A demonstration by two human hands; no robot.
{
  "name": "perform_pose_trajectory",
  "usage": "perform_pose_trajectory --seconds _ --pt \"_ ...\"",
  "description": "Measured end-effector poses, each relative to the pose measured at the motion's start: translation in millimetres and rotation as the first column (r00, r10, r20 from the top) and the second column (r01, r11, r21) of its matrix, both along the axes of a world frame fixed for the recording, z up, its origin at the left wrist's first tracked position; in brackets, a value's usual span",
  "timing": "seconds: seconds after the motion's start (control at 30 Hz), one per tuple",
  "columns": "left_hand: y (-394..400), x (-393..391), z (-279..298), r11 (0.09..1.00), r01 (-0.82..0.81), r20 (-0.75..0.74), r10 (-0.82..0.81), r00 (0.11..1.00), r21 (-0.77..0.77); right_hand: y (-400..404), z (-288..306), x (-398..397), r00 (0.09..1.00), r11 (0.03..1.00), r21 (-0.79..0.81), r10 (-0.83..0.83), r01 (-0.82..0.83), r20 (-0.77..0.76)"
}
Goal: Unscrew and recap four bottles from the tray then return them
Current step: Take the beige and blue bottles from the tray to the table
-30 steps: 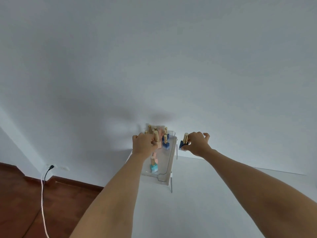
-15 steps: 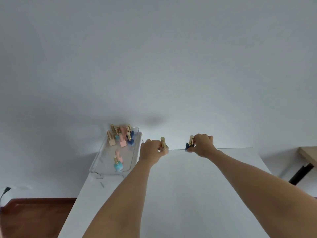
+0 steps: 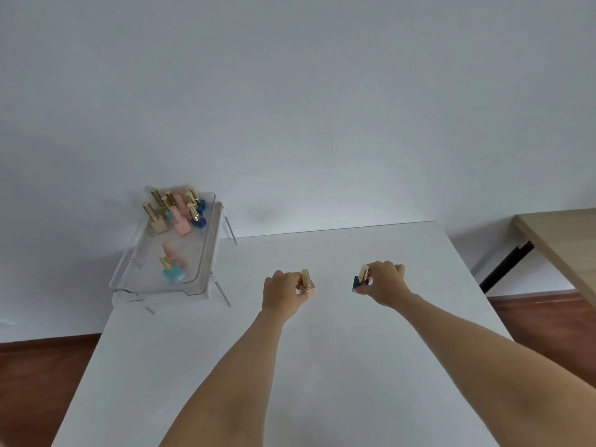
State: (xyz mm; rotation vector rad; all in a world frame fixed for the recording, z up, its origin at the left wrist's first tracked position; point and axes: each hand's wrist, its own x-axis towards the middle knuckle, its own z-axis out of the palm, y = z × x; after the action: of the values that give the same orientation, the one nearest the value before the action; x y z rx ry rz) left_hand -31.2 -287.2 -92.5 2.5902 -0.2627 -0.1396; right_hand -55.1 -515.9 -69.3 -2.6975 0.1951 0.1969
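My left hand (image 3: 281,291) grips a small peach bottle (image 3: 309,288) with a gold cap, held upright just above or on the white table (image 3: 322,366). My right hand (image 3: 385,283) holds a dark blue bottle (image 3: 357,283) with a gold cap, also upright, a short way to the right. Both caps are on. A clear plastic tray (image 3: 206,253) stands at the table's far left corner. It holds several more small bottles in peach, teal and blue, with a group at its far end and a teal one (image 3: 172,272) near the front.
A wooden desk (image 3: 561,243) with a black leg stands to the right, apart from the white table. The white wall rises right behind the table. Reddish wood floor shows on both sides.
Both hands have carried their bottles away from the tray toward the table's middle and lower. The view has swung right and down, so the tray now sits at the left.
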Motion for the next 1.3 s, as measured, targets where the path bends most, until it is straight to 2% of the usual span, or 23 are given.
perform_pose_trajectory --seconds 0.33,0.67,0.77,0.83,0.97,1.03,1.13,1.3 --pt "-4 -36 -57 0.991 0.038 -0.115 -0.023 0.993 0.125 1 -61 -43 0.994 0.999 0.045 -0.022 0.027 -0.106" --pt "-5 -51 -79 0.991 0.006 -0.124 0.011 0.992 0.133 8 -100 -57 0.988 0.995 0.04 -0.091 0.097 -0.126" --pt "-4 -50 -81 0.993 0.002 -0.126 0.013 0.992 0.118 8 -104 -56 0.985 0.985 0.105 -0.124 0.137 -0.123" --pt "-2 -49 -79 0.995 0.021 -0.153 -0.005 0.988 0.103 5 -102 -55 0.985 0.983 0.143 -0.099 0.119 -0.141" --pt "12 -40 -63 0.99 0.104 -0.235 -0.08 0.969 0.091 0 -81 -47 0.986 0.985 0.168 0.075 -0.049 -0.149" --pt "24 -29 -45 0.989 0.112 -0.229 -0.087 0.97 0.098 -2 -62 -35 0.992 0.987 0.136 0.1 -0.089 -0.078" --pt "48 -12 -10 0.996 0.059 -0.156 -0.047 0.987 0.071 -2 -27 -7 0.987 0.991 0.052 0.117 -0.124 0.112" --pt "93 3 43 0.998 -0.068 0.141 0.069 0.988 -0.007 25 26 47 0.94 0.982 -0.005 0.183 -0.19 0.287"
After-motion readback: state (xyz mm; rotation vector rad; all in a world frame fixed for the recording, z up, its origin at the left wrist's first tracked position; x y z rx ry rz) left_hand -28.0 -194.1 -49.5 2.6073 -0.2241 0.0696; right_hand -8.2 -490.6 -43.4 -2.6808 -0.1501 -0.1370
